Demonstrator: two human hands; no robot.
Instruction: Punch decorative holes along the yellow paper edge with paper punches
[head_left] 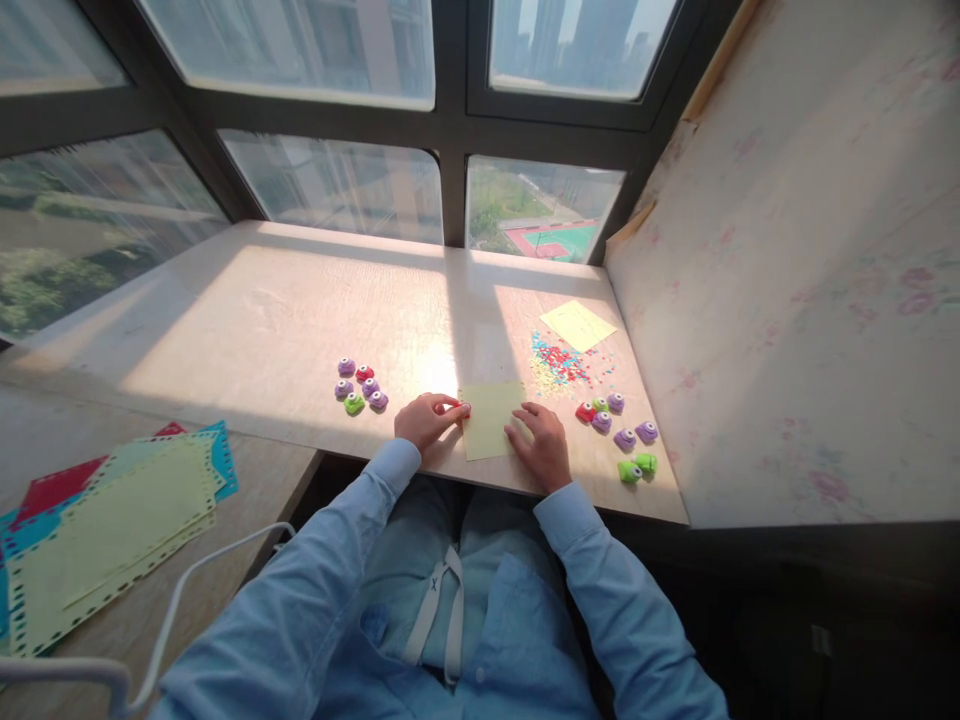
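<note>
A pale yellow-green paper sheet point(491, 422) lies flat on the wooden ledge point(360, 290) between my hands. At its left edge my left hand point(427, 420) has thumb and fingers pinched together on a small red thing point(466, 409) with a white spot. My right hand point(541, 440) rests on the sheet's right edge, fingers spread and bent, with nothing visible held. Left of my left hand sits a group of small one-eyed figures point(370, 387), purple, red and green. Another group of such figures point(601, 423) lies to the right of my right hand.
Small red, blue and yellow paper bits point(559, 365) are scattered beyond my right hand, beside a yellow sheet point(578, 325). Punched colored sheets point(120, 520) are stacked at the left, with a white cable point(176, 600) nearby. Windows and a papered wall border the ledge.
</note>
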